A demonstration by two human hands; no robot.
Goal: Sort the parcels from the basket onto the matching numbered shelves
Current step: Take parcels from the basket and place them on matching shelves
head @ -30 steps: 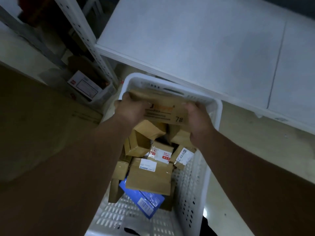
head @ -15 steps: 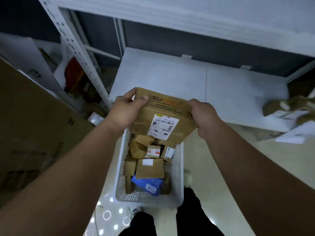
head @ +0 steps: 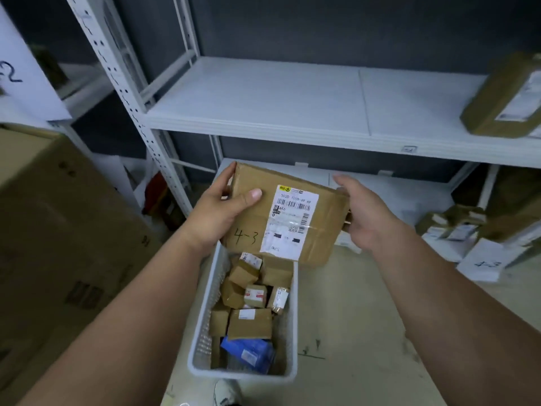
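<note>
I hold a brown cardboard parcel (head: 257, 218) above the white basket (head: 205, 312); it carries a white shipping label and a handwritten "4-3". My left hand (head: 222, 209) grips its left end, thumb pressed on the top face. My right hand (head: 363, 212) holds its right end, with the fingers hidden behind the box. The basket stands on the floor below and holds several small brown boxes (head: 248, 322) and a blue packet (head: 247, 351). A white shelf board (head: 292, 101) runs across just beyond the parcel, and a lower board (head: 395, 189) lies behind my hands.
A large brown carton (head: 58, 244) fills the left side. One brown parcel (head: 503, 98) lies on the shelf at far right. Several parcels and a white packet marked "4-3" (head: 483, 265) sit on the lower board at right. A perforated white upright (head: 123, 83) stands left of the shelves.
The parcel has come up out of the basket and been turned, so its label and "4-3" marking now face me. My view has lifted from the basket to the shelves.
</note>
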